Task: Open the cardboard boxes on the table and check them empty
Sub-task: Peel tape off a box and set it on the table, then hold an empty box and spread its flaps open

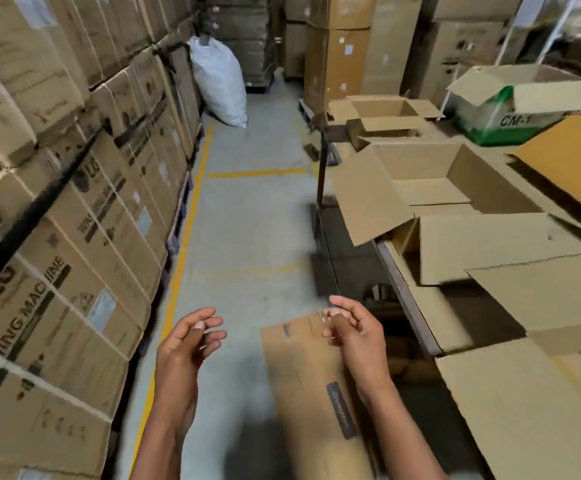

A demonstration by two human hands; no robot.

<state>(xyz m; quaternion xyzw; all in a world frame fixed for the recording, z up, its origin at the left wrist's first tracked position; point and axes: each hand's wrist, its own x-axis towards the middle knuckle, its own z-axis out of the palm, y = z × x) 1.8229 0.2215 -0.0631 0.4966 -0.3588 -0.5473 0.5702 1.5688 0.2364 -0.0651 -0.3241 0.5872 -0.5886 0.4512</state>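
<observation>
Both hands hover over the aisle: left hand (192, 336) loosely curled, holding nothing; right hand (349, 325) seemingly pinching something small, I can't tell what. Open cardboard boxes (431, 181) crowd the table's (408, 299) aisle-side edge. Better turn, spread each flap, look right to the bottom.

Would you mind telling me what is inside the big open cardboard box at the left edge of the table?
The open box shows only bare cardboard: inner walls and bottom flaps, with no contents visible. Its near side hides the closest strip of the bottom from view.
</observation>
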